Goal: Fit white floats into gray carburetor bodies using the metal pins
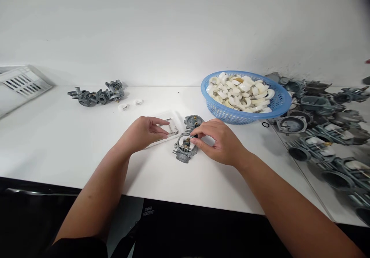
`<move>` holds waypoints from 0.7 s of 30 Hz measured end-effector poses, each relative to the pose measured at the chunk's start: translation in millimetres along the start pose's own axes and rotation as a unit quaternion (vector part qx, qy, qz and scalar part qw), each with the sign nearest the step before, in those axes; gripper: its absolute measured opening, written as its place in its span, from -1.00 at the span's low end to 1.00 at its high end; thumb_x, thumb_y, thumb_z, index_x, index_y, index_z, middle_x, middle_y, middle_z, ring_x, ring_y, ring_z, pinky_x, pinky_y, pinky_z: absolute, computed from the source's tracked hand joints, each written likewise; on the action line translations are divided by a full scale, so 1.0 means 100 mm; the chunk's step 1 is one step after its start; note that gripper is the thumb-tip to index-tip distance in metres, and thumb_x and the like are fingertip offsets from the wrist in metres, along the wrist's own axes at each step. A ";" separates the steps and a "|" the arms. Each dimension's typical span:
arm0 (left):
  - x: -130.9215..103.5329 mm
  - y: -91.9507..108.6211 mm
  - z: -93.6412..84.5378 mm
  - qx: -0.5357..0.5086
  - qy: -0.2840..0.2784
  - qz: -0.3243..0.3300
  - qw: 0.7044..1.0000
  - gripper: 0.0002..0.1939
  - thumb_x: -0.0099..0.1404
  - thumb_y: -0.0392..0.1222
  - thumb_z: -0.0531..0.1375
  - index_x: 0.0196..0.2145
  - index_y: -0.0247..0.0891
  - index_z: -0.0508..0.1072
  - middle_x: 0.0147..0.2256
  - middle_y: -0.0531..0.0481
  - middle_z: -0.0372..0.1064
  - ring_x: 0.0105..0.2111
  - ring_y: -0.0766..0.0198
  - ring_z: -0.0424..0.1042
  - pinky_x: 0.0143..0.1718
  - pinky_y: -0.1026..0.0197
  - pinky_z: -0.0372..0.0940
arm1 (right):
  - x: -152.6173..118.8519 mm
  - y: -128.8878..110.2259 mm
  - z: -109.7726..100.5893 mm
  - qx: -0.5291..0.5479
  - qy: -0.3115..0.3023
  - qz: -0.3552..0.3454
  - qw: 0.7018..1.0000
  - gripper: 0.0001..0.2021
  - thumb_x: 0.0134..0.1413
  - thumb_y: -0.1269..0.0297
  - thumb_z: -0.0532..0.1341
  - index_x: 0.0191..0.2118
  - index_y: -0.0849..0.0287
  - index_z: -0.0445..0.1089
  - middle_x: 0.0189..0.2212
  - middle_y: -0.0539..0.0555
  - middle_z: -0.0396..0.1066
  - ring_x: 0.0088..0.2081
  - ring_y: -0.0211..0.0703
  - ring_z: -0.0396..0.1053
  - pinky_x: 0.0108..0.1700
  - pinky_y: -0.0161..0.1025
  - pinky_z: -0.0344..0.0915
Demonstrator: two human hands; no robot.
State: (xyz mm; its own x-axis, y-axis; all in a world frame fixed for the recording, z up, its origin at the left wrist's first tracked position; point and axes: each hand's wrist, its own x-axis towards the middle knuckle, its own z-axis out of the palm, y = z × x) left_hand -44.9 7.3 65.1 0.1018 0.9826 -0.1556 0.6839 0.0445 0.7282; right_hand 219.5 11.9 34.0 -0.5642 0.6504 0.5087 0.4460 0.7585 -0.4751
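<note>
A grey metal carburetor body (pixel 184 157) lies on the white table, its open bowl side up, with a white float and brass parts inside. My right hand (pixel 218 140) is at its right edge, thumb and index finger pinched over it; what they hold is too small to make out. Just behind stands a second metal body (pixel 193 121), partly hidden by that hand. My left hand (pixel 147 132) reaches over a clear shallow tray (pixel 157 141) of thin metal pins, its thumb and fingertips apart at the pins.
A blue basket (pixel 228 115) full of white floats stands at the back right. Several carburetor bodies (pixel 315 103) crowd the right side, near a black ring (pixel 265 124). More metal bodies (pixel 100 96) and two white floats (pixel 138 102) lie back left, beyond them a white crate (pixel 26 82).
</note>
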 end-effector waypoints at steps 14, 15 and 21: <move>-0.05 0.05 0.58 -0.112 0.139 0.525 0.832 -0.61 0.20 -0.39 0.36 -0.07 0.02 0.57 -0.23 0.12 0.62 0.07 0.10 0.49 0.27 -0.12 0.32 | 0.01 -0.13 0.06 0.147 0.042 -0.047 0.987 -0.92 0.24 0.38 0.24 -0.21 0.13 0.50 -0.43 -0.03 0.49 -0.37 -0.24 0.36 -0.16 -0.18 0.26; -0.05 0.05 0.60 -0.115 0.138 0.530 0.829 -0.59 0.20 -0.40 0.36 -0.06 0.03 0.57 -0.23 0.11 0.62 0.06 0.11 0.49 0.27 -0.12 0.32 | 0.01 -0.14 0.06 0.162 0.036 -0.047 0.985 -0.91 0.24 0.41 0.23 -0.25 0.13 0.50 -0.45 -0.04 0.49 -0.38 -0.25 0.34 -0.17 -0.19 0.26; -0.06 0.05 0.56 -0.117 0.120 0.496 0.852 -0.42 0.16 -0.25 0.42 0.12 0.03 0.45 -0.06 0.00 0.57 0.19 0.02 0.37 0.30 -0.21 0.23 | 0.01 -0.17 0.05 0.180 0.051 0.001 0.982 -0.91 0.23 0.37 0.24 -0.32 0.13 0.46 -0.45 -0.03 0.47 -0.35 -0.24 0.36 -0.19 -0.22 0.30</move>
State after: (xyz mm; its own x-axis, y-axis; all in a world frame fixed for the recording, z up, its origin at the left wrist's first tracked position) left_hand -1.6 -8.1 32.7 0.3766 0.5658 0.7336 0.1828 -0.8217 0.5399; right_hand 207.8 -0.4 39.2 -0.4827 0.6661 0.5686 0.1623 0.7060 -0.6893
